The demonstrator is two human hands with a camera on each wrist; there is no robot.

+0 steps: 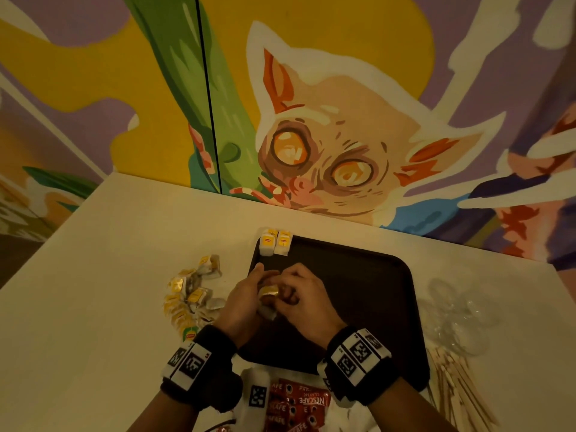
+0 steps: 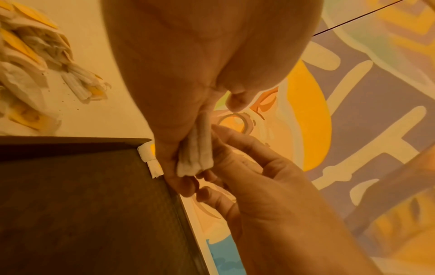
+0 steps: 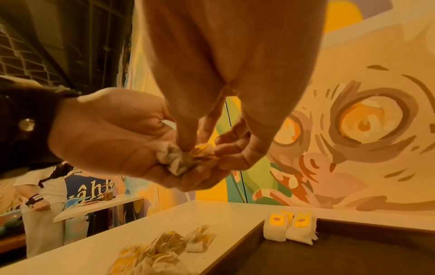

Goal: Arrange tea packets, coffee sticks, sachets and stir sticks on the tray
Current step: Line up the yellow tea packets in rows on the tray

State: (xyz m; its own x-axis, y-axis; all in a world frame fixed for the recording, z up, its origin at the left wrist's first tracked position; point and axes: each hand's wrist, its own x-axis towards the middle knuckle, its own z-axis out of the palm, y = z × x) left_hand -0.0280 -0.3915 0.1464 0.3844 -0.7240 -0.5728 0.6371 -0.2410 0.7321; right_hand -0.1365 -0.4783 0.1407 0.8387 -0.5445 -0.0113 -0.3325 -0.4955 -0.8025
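Head view: both our hands, left hand (image 1: 246, 299) and right hand (image 1: 300, 299), pinch a tea packet (image 1: 268, 294) above the tray (image 1: 374, 294) near its left edge. We judge it light, soft, crushable; better held by its flat sides.

Matt dark tray (image 1: 367, 275); crinkled paper tea packets (image 1: 276, 243); glossy red coffee sticks (image 1: 299, 403); pale wooden stir sticks (image 1: 452, 388).

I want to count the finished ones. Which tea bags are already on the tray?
Only the tea bags standing upright in the far left corner of the tray. The loose pile lies on the table, and another bunch is in both hands.
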